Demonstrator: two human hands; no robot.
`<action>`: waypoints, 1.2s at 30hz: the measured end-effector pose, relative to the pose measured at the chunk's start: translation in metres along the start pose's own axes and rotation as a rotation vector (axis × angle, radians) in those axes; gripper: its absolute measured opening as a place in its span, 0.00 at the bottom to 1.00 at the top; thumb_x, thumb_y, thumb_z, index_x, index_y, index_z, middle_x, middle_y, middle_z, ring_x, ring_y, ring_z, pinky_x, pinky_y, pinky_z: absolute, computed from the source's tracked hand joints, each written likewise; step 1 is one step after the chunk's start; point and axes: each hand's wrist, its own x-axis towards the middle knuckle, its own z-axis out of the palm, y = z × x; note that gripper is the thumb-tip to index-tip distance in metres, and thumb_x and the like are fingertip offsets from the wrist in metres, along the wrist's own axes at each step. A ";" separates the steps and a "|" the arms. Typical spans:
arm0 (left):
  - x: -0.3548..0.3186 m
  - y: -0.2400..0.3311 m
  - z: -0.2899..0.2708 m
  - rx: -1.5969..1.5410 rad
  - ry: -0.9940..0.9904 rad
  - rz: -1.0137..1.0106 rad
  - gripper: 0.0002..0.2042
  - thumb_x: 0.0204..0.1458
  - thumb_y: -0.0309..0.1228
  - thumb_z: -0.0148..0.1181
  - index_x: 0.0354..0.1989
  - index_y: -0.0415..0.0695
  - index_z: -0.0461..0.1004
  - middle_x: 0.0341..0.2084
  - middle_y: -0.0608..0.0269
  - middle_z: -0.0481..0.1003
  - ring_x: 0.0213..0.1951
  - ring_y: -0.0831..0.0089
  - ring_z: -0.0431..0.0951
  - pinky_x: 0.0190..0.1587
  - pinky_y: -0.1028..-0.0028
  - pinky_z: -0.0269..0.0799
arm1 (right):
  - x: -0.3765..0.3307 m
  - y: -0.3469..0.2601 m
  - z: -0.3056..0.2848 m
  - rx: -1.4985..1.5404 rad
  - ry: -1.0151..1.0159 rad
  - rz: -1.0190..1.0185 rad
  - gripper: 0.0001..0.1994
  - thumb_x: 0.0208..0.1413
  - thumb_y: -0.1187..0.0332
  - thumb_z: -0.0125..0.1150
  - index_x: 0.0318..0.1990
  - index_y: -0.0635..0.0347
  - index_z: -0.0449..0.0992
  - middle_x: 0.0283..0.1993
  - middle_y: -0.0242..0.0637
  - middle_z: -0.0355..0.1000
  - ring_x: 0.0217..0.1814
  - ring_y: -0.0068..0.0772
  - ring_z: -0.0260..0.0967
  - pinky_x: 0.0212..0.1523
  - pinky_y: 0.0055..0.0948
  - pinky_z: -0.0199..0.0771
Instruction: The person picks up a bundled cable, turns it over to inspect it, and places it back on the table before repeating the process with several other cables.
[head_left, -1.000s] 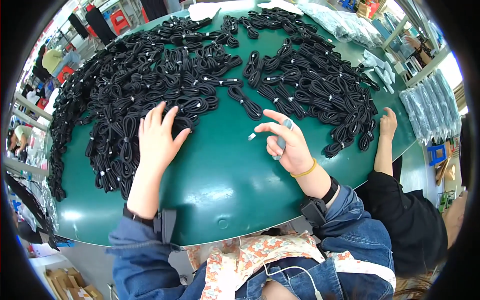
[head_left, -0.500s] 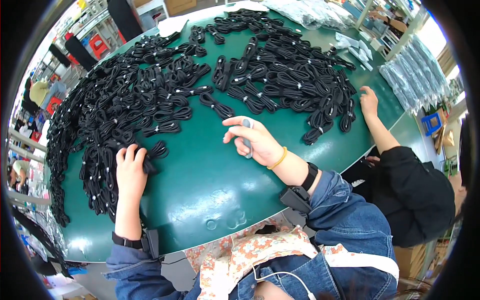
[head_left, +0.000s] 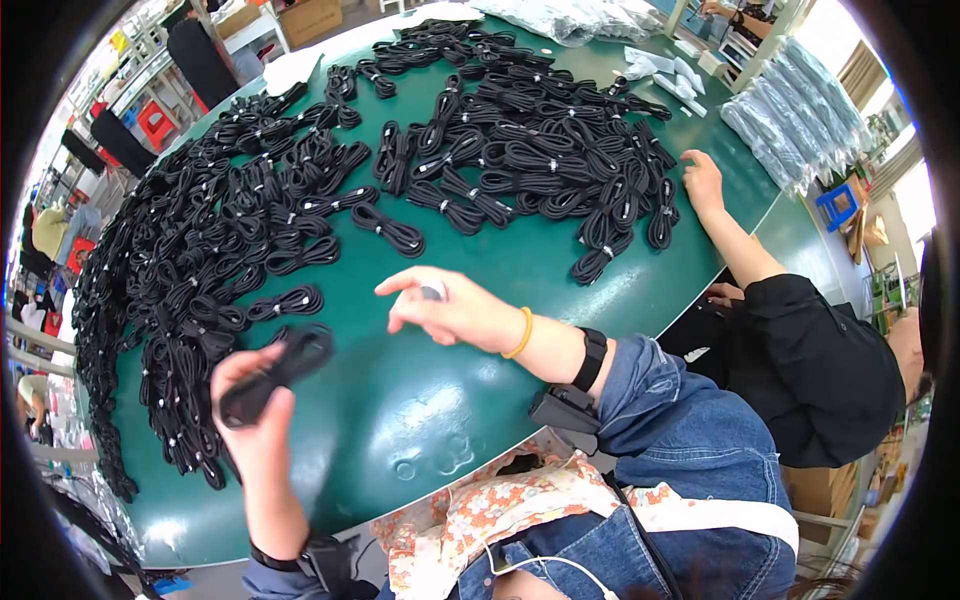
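My left hand is raised off the table near its left side, fingers and thumb closed round a bundle of black cord. Motion blurs that bundle. My right hand hovers over the middle of the table with the index finger pointing left. Its other fingers curl round a slim grey object, mostly hidden, whose kind I cannot make out. Just beyond my left hand, a single looped cord bundle lies on the green table. Another bundle rests apart, beyond my right hand.
A broad pile of tied black cord bundles spreads over the left side, and a second heap lies at the far right. Another person's hand rests by that heap. Clear plastic packs lie at the right edge.
My left hand has lifted a cord bundle from the edge of the left pile. My right hand has moved left and turned, still holding the grey object. The view has shifted slightly.
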 end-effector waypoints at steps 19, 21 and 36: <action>-0.031 -0.033 0.048 -0.642 -0.009 -0.391 0.16 0.37 0.19 0.59 0.36 0.38 0.63 0.36 0.48 0.70 0.38 0.65 0.72 0.42 0.70 0.67 | -0.009 0.002 0.015 -0.311 -0.162 -0.109 0.24 0.36 0.77 0.63 0.46 0.65 0.66 0.40 0.35 0.66 0.34 0.16 0.63 0.27 0.13 0.61; -0.031 -0.032 0.050 -0.554 -0.030 -0.313 0.15 0.37 0.17 0.59 0.35 0.37 0.64 0.33 0.49 0.72 0.36 0.68 0.73 0.40 0.73 0.68 | -0.015 -0.007 0.017 -0.368 -0.116 -0.060 0.23 0.37 0.78 0.62 0.45 0.70 0.65 0.40 0.36 0.66 0.41 0.23 0.64 0.34 0.16 0.63; -0.031 -0.027 0.053 -0.522 -0.068 -0.028 0.15 0.33 0.21 0.65 0.31 0.37 0.67 0.31 0.52 0.73 0.36 0.66 0.75 0.36 0.74 0.72 | -0.019 -0.005 0.019 -0.478 -0.158 -0.360 0.25 0.34 0.69 0.66 0.42 0.73 0.66 0.37 0.43 0.66 0.34 0.27 0.64 0.33 0.22 0.63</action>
